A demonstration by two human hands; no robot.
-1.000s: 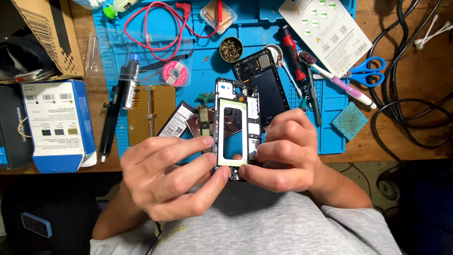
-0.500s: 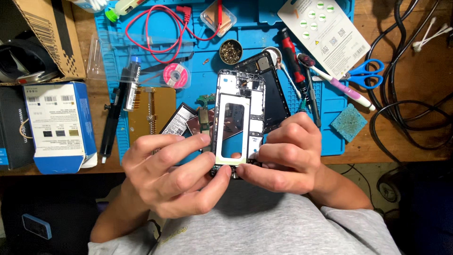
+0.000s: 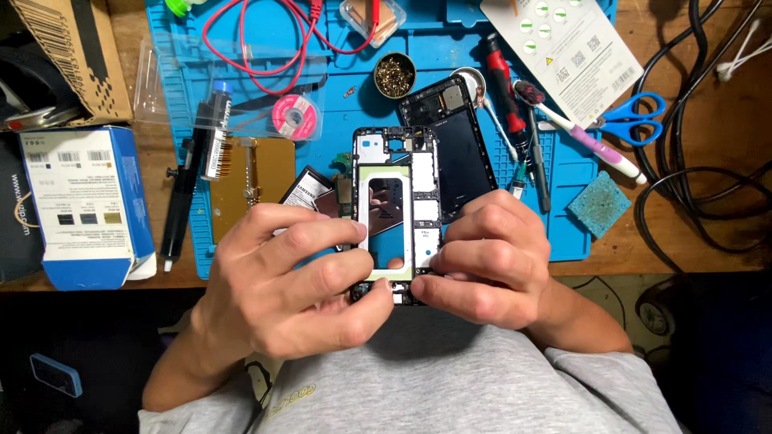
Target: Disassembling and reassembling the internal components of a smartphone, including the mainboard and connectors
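Item: black rectangular phone mid-frame with pale green border (image 3: 394, 217), which we hold upright above the blue silicone work mat (image 3: 579, 233).
Left hand (image 3: 289, 289): our fingers clamped on its lower left edge.
Right hand (image 3: 482, 257): our fingers curled tight on its lower right edge.
Behind: black phone back cover (image 3: 454, 145).

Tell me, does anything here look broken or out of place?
The phone frame held by the left hand and right hand is stripped open, its middle an empty window. Its black back cover lies apart on the blue mat. Nothing looks spilled.
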